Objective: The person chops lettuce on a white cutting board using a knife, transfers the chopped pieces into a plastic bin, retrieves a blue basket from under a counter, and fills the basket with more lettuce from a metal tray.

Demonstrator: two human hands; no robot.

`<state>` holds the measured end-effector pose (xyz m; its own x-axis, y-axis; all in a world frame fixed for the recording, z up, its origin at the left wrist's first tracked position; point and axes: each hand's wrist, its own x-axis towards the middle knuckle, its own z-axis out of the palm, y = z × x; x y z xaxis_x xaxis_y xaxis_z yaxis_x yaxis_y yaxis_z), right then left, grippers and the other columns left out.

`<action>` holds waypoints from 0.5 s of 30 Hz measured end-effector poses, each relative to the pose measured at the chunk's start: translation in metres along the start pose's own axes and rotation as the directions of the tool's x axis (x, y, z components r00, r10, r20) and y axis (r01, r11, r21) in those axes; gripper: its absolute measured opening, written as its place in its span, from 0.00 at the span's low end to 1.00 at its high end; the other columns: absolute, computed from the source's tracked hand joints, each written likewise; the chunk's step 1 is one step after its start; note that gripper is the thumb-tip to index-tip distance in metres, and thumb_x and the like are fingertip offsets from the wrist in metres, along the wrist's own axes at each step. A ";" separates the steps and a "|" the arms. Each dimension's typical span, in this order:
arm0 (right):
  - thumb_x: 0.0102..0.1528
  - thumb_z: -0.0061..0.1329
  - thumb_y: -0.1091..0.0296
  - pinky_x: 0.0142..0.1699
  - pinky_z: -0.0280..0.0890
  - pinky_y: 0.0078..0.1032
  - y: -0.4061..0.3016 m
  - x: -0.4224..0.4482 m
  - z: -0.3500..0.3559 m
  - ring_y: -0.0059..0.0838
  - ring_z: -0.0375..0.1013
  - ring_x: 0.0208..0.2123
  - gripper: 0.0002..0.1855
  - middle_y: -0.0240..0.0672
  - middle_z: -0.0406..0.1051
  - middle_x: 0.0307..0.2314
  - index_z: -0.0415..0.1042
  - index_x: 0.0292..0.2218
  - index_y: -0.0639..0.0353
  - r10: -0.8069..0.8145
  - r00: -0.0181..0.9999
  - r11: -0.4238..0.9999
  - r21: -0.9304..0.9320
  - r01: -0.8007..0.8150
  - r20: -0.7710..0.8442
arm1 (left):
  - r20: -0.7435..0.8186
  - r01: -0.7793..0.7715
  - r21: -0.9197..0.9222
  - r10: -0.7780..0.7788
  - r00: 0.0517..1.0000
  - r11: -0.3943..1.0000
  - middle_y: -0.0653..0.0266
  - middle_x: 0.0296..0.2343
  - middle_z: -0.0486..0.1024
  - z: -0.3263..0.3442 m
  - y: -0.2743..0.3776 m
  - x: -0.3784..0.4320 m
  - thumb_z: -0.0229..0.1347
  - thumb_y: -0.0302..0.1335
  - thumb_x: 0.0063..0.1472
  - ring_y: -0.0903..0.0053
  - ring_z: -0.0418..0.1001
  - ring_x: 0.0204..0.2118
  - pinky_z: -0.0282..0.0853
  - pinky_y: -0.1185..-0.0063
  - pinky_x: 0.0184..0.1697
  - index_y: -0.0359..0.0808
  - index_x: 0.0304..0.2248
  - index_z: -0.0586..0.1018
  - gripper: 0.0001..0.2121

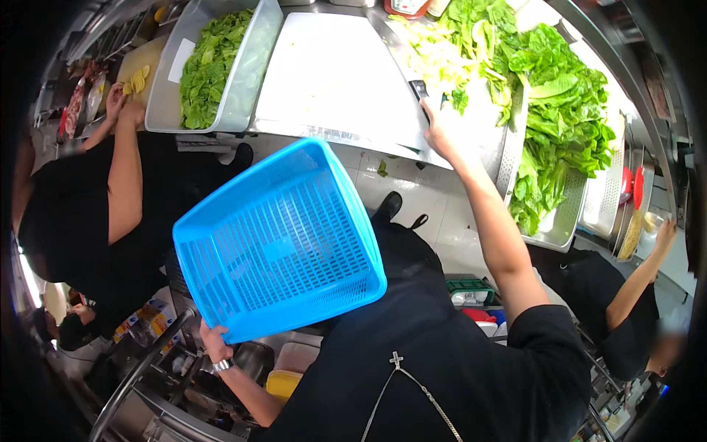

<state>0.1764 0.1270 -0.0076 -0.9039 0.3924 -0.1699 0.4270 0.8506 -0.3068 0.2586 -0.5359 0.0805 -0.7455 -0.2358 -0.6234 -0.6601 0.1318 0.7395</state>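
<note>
My left hand [215, 338] grips the near left corner of a blue plastic basket [279, 248] with slotted walls and base; nothing lies in it. At the counter, my right hand [439, 124] is closed around the black handle of a knife [420, 96]; glare hides its blade. A white cutting board [326, 66] lies to the left of the knife. Beyond the hand are cut pale lettuce pieces [442, 55]. Whole romaine leaves [558, 110] are heaped over perforated steel pans [558, 221] at right. Chopped green leaves [212, 72] fill part of a translucent plastic tub [243, 66].
A co-worker [99, 204] at left handles lemon slices [136, 82] on another board. A second person [607, 309] stands at right. Below the counter edge, a leaf scrap [382, 168] lies on the tiled floor [431, 193]. A metal rail [141, 370] runs at lower left.
</note>
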 end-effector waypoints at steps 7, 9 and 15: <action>0.42 0.55 0.65 0.40 0.67 0.43 -0.106 0.010 0.024 0.52 0.71 0.38 0.32 0.54 0.69 0.33 0.62 0.49 0.58 -0.053 0.994 0.974 0.216 0.072 -0.091 | 0.004 0.054 0.128 -0.055 0.998 0.990 0.63 0.31 0.76 0.025 -0.044 0.043 0.42 0.13 0.36 0.74 0.72 0.31 0.65 0.80 0.31 0.28 0.38 0.75 0.24; 0.42 0.55 0.64 0.41 0.67 0.43 -0.119 0.021 0.042 0.53 0.70 0.38 0.33 0.56 0.69 0.32 0.61 0.50 0.58 -0.068 0.986 0.977 0.188 0.096 -0.153 | 0.028 0.048 0.208 -0.055 0.998 0.977 0.64 0.29 0.75 0.060 -0.046 0.064 0.42 0.13 0.38 0.76 0.71 0.29 0.64 0.80 0.29 0.28 0.38 0.76 0.23; 0.47 0.56 0.56 0.43 0.67 0.43 -0.105 0.029 0.012 0.53 0.69 0.42 0.30 0.52 0.68 0.37 0.65 0.48 0.57 -0.102 0.992 0.978 0.173 0.113 -0.073 | 0.147 -0.029 0.487 -0.050 0.988 0.873 0.65 0.26 0.75 0.182 -0.042 0.114 0.42 0.16 0.42 0.79 0.70 0.25 0.64 0.79 0.26 0.30 0.39 0.78 0.22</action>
<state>0.1058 0.0447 0.0082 -0.9421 0.3281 -0.0694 0.3197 0.8162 -0.4813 0.1849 -0.3934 -0.0676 -0.7171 -0.0976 -0.6901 -0.5997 0.5910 0.5396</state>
